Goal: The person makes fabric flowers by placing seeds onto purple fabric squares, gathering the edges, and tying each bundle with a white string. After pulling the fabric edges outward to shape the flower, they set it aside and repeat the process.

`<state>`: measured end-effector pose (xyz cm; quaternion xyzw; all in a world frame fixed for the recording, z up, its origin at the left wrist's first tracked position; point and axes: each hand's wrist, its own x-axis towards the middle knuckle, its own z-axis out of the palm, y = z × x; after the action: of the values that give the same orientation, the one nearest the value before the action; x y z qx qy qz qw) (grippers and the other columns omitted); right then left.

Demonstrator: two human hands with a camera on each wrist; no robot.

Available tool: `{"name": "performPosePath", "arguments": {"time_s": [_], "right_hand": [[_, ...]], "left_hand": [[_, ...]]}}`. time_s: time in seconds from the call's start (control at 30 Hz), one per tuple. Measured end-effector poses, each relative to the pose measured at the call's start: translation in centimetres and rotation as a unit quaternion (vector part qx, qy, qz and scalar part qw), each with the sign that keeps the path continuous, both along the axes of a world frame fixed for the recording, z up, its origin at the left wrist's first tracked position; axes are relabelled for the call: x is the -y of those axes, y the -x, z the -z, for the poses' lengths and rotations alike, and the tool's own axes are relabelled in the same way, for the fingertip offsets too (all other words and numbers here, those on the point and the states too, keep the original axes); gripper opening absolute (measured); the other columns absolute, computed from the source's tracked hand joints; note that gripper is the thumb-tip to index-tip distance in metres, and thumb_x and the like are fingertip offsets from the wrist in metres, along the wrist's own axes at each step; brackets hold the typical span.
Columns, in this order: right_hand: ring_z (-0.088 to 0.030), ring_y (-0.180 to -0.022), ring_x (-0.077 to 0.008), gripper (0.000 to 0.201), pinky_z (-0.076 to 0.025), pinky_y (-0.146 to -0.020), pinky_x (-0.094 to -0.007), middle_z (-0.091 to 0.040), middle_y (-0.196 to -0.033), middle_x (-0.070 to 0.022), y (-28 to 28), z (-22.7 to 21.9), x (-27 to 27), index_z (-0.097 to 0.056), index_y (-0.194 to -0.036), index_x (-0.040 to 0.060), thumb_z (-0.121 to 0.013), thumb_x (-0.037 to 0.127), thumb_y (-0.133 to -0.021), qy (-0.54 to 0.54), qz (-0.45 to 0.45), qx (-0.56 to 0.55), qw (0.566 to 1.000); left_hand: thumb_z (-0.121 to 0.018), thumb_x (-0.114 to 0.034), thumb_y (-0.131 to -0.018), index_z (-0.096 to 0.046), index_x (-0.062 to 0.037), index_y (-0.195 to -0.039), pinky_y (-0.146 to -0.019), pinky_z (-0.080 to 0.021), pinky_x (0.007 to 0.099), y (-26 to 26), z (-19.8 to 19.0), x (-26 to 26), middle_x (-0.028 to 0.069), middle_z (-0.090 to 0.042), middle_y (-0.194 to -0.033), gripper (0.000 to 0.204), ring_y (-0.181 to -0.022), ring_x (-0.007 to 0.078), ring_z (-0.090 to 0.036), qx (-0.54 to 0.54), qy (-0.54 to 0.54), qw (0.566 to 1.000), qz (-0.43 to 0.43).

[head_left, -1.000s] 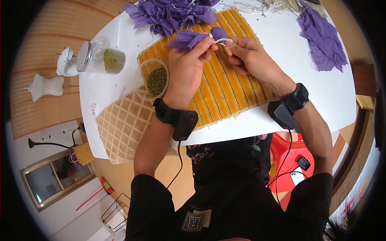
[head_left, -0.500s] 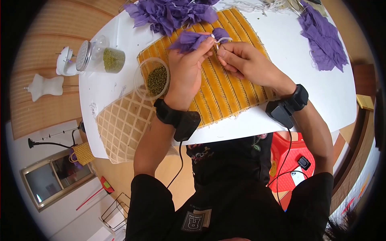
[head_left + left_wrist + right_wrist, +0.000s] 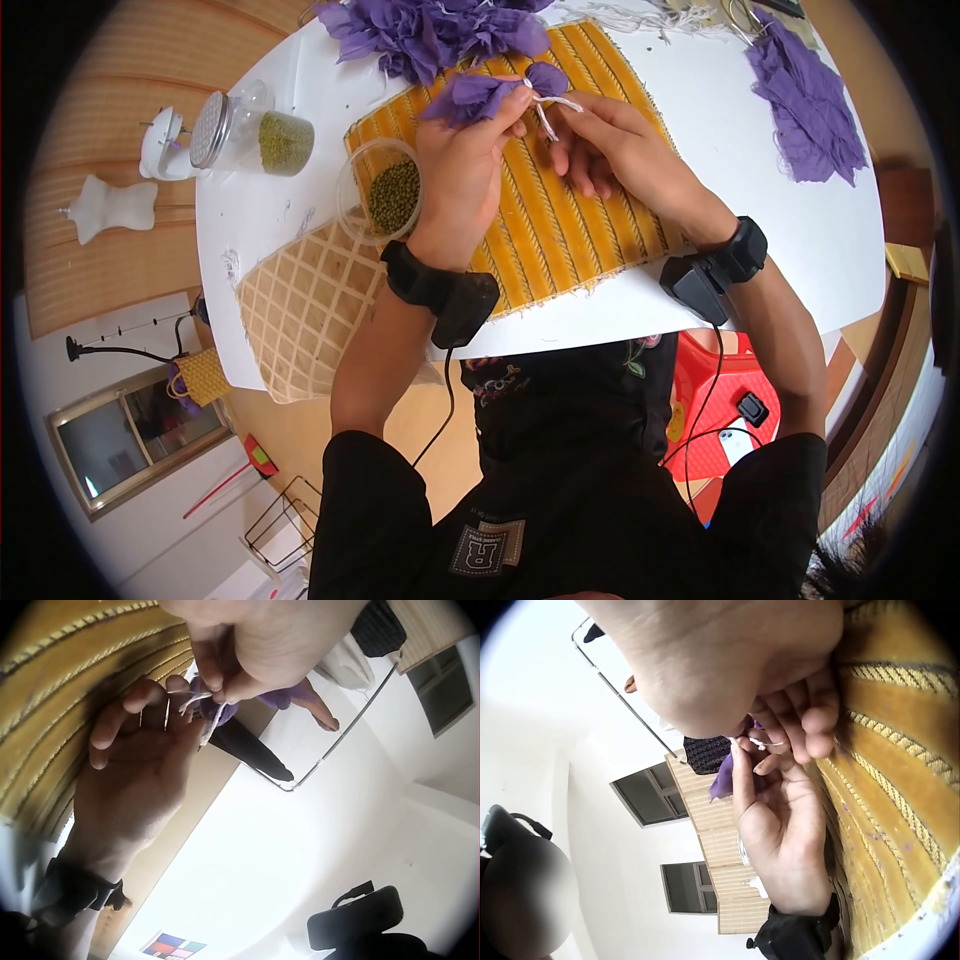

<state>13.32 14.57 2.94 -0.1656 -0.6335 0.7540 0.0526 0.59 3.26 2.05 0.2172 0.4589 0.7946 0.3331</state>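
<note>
My left hand pinches a gathered piece of purple cloth between thumb and fingertips, over the yellow striped fabric. White string is tied round the neck of this piece, and a small purple puff stands out beyond the knot. Two string ends stick out toward my right hand, whose fingers are loosely spread right beside them. In the left wrist view the string crosses near the right thumb. The right wrist view shows the left thumb pressing at the knot.
Yellow striped fabric covers mid-table. Left of it are a clear tub of green beans, a lidded jar and beige lattice cloth. Ruffled purple cloth lies behind, flat purple cloth right, loose white threads at the back.
The right fingers first worked close at the knot, then pinched a string end; now they have spread and let it hang. The left hand keeps its pinch in the same place.
</note>
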Motion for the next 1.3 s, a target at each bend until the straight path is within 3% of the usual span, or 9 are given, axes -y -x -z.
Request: {"name": "performPosePath", "arguments": {"time_s": [0.17,0.27,0.43,0.5,0.67,0.7,0.93,1.1,1.3], "right_hand": [[-0.053,-0.052,-0.0032,0.016,-0.039,-0.044,-0.0177,-0.060,-0.068,0.0002,0.2,0.3,0.6,-0.058,-0.093,0.0021,-0.057,0.018,-0.096,-0.104,0.038,-0.029,0.993],[-0.055,-0.054,-0.0037,0.012,-0.042,-0.047,-0.0180,-0.060,-0.067,0.0005,0.1,0.3,0.4,-0.059,-0.090,0.0010,-0.061,0.012,-0.093,-0.055,0.048,-0.024,0.997],[-0.056,-0.056,-0.0044,0.016,-0.043,-0.051,-0.0180,-0.059,-0.068,-0.0005,0.0,0.9,0.4,-0.059,-0.087,0.0013,-0.053,0.012,-0.097,-0.054,0.062,-0.034,0.996],[-0.055,-0.056,-0.0046,0.017,-0.043,-0.051,-0.0180,-0.059,-0.068,-0.0007,0.0,0.9,0.4,-0.058,-0.088,0.0016,-0.050,0.011,-0.099,-0.057,0.057,-0.043,0.996],[-0.050,-0.052,-0.0056,0.024,-0.042,-0.050,-0.0200,-0.055,-0.066,-0.0002,-0.1,0.5,0.3,-0.054,-0.088,0.0024,-0.039,0.013,-0.102,-0.062,-0.015,-0.024,0.998],[-0.050,-0.052,-0.0056,0.024,-0.042,-0.050,-0.0200,-0.055,-0.066,-0.0002,-0.1,0.5,0.3,-0.054,-0.088,0.0024,-0.039,0.013,-0.102,-0.062,-0.014,-0.024,0.998],[-0.053,-0.053,-0.0059,0.026,-0.043,-0.050,-0.0191,-0.059,-0.070,-0.0022,0.0,0.7,-0.5,-0.056,-0.091,0.0024,-0.037,0.015,-0.103,-0.024,-0.047,-0.037,0.998],[-0.059,-0.058,-0.0071,0.025,-0.045,-0.051,-0.0183,-0.066,-0.080,-0.0053,0.1,0.6,-0.2,-0.057,-0.103,0.0012,-0.036,0.015,-0.103,0.030,0.002,-0.021,0.999],[-0.061,-0.061,-0.0071,0.020,-0.045,-0.051,-0.0180,-0.068,-0.085,-0.0059,0.2,0.4,-0.1,-0.055,-0.108,-0.0005,-0.049,0.016,-0.098,0.037,0.016,-0.051,0.998]], "left_hand": [[-0.070,0.002,-0.082,-0.063,0.0036,-0.097,-0.069,-0.045,0.0236,-0.4,0.2,0.0,0.0061,-0.065,-0.086,0.016,-0.074,0.0111,-0.058,-0.015,0.016,1.000,-0.010],[-0.070,0.001,-0.082,-0.063,0.0038,-0.097,-0.069,-0.045,0.0234,-0.5,0.2,0.0,0.0055,-0.066,-0.085,0.017,-0.073,0.0107,-0.058,-0.028,0.022,0.999,-0.013],[-0.071,0.000,-0.082,-0.064,0.0042,-0.097,-0.069,-0.046,0.0234,-0.5,0.2,0.1,0.0057,-0.066,-0.085,0.017,-0.072,0.0104,-0.058,-0.028,0.028,0.999,-0.027],[-0.065,0.003,-0.085,-0.060,-0.0003,-0.101,-0.074,-0.048,0.0252,-0.4,0.5,0.2,0.0082,-0.066,-0.098,0.017,-0.087,0.0134,-0.062,-0.044,0.038,0.998,-0.007],[-0.068,0.001,-0.084,-0.063,0.0010,-0.098,-0.070,-0.047,0.0237,-0.6,0.4,0.1,0.0071,-0.067,-0.091,0.015,-0.079,0.0120,-0.062,-0.040,0.041,0.998,-0.006],[-0.071,-0.001,-0.082,-0.065,0.0028,-0.094,-0.065,-0.047,0.0223,-0.7,0.3,0.0,0.0059,-0.068,-0.085,0.014,-0.071,0.0100,-0.060,-0.028,0.045,0.998,-0.017],[-0.071,-0.002,-0.082,-0.065,0.0028,-0.093,-0.064,-0.047,0.0222,-0.6,0.3,0.1,0.0057,-0.068,-0.083,0.013,-0.072,0.0099,-0.061,-0.031,0.047,0.998,-0.017],[-0.068,0.001,-0.084,-0.060,0.0022,-0.103,-0.070,-0.046,0.0247,-0.5,-0.3,0.3,0.0095,-0.066,-0.094,0.021,-0.080,0.0133,-0.061,-0.056,0.059,0.997,-0.010],[-0.068,0.002,-0.084,-0.060,0.0034,-0.103,-0.071,-0.047,0.0250,-0.6,-0.3,0.3,0.0099,-0.066,-0.095,0.021,-0.080,0.0142,-0.063,-0.052,0.056,0.997,-0.002]]}}
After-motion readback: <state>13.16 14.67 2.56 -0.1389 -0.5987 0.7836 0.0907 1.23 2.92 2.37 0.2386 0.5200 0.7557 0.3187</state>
